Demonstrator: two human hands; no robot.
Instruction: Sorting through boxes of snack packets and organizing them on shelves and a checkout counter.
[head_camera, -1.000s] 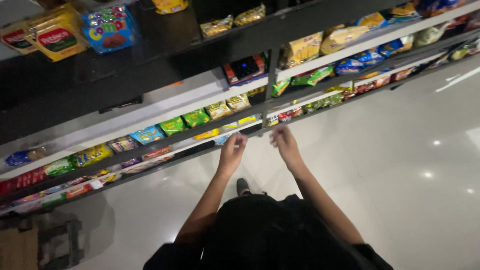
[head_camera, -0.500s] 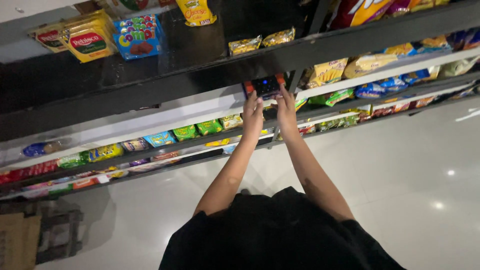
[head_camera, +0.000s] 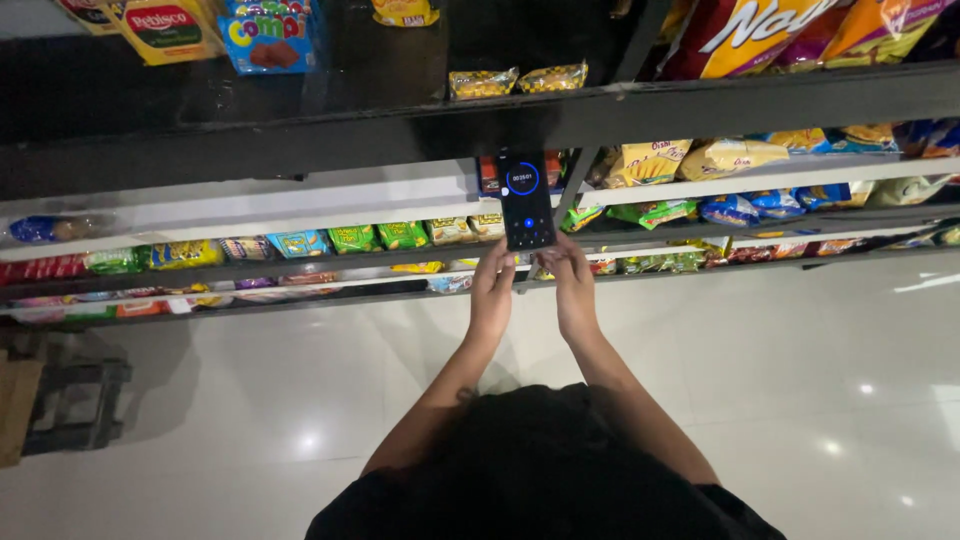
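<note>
I stand on a shiny pale tiled floor in a shop, facing long dark shelves full of snack packs. I hold one phone up in front of the shelves, near the dark upright post in the middle. The phone is flat, thin and smooth, a black rectangle, and its screen glows with a blue ring. My left hand pinches its bottom edge from the left, and my right hand pinches the same edge from the right. All my fingers are curled tight on the phone.

On the front edge of the top shelf, just above the phone, lie two small crinkly yellow bags side by side. Near the top left corner sit one blue box and one yellow box. Big glossy red and orange bags fill the top right corner. Lower shelves hold rows of little green, blue and yellow packs, too many and too small to count.
</note>
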